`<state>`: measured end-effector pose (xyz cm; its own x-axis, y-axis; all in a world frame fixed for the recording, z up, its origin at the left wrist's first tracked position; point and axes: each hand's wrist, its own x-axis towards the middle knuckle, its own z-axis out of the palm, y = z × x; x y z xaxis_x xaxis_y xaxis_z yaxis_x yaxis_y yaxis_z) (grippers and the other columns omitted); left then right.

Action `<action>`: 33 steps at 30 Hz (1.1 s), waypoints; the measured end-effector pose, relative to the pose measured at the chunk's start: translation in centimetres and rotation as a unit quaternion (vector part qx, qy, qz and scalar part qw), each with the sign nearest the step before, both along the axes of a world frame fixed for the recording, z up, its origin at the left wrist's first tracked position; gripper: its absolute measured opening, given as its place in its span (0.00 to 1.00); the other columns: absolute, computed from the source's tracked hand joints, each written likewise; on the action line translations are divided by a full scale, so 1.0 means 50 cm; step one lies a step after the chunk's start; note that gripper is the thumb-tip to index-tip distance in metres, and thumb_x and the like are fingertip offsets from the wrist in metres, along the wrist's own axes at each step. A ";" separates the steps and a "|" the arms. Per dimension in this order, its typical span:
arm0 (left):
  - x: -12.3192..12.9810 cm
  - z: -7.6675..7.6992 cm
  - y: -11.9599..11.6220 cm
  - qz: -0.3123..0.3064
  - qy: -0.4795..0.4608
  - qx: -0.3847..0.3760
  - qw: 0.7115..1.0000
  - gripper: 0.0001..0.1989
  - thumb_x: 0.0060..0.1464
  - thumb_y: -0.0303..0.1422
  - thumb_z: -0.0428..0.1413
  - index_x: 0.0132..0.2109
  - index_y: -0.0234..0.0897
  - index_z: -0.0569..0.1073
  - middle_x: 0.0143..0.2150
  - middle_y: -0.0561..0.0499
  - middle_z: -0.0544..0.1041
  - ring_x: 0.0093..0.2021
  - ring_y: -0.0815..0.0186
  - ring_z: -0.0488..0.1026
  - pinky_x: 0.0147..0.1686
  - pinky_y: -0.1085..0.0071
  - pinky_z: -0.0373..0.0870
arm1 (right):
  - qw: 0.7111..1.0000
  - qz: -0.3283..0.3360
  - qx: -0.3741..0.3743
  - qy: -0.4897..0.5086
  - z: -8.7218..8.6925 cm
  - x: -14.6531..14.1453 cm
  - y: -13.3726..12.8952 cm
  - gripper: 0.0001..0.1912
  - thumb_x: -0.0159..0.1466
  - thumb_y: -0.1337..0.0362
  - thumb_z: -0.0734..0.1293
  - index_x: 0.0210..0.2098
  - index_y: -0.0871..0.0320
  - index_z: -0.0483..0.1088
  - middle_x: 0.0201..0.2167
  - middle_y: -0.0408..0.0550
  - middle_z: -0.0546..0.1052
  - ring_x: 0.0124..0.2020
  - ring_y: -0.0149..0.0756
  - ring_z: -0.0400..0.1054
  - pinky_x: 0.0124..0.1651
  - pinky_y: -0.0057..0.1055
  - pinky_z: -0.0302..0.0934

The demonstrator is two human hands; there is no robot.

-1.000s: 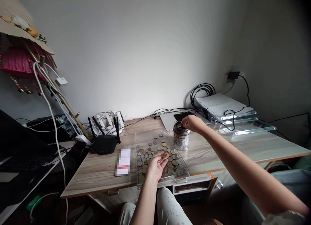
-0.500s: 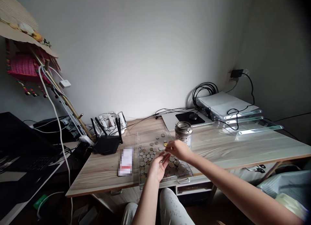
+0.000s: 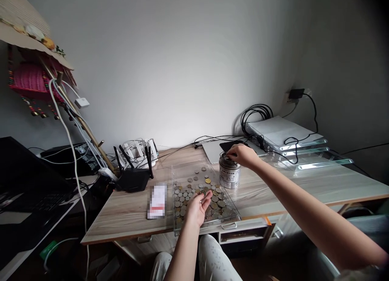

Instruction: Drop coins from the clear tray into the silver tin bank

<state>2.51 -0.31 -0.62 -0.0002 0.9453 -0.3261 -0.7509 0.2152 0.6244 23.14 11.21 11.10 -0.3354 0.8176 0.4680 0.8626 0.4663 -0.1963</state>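
Observation:
Over the clear plastic tray (image 3: 188,167), my left hand (image 3: 198,210) is half closed, palm up, with coins between thumb and fingers; how many I cannot tell. Many silver and yellowish coins (image 3: 214,199) lie spread in the tray below it. To the right of the tray stands a metal tin (image 3: 229,177) with a printed label and a lid. My right hand (image 3: 243,154) is at the top of this tin, its fingers pinched together over the lid. A coin seems to be in that pinch, mostly hidden by the fingers.
A phone-sized item (image 3: 157,201), blurred out, lies left of the tray. Behind it are a black router (image 3: 133,179) and white cabled devices. Toward the wall lie a silver laptop (image 3: 209,149) and a black mouse pad (image 3: 229,145). Clear stacked trays (image 3: 299,145) stand at right.
My right hand has moved from my left fingertips up and right to the top of the tin. My left hand has stayed over the tray.

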 end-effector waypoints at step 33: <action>-0.002 0.002 -0.002 -0.029 0.032 0.018 0.999 0.11 0.46 0.29 0.53 0.39 0.26 0.68 0.43 0.37 0.71 0.41 0.61 0.70 0.29 0.79 0.70 | 0.998 0.055 0.029 0.030 -0.029 -0.058 -0.054 0.11 0.55 0.62 0.58 0.32 0.56 0.71 0.34 0.47 0.72 0.35 0.33 0.63 0.35 0.26 0.55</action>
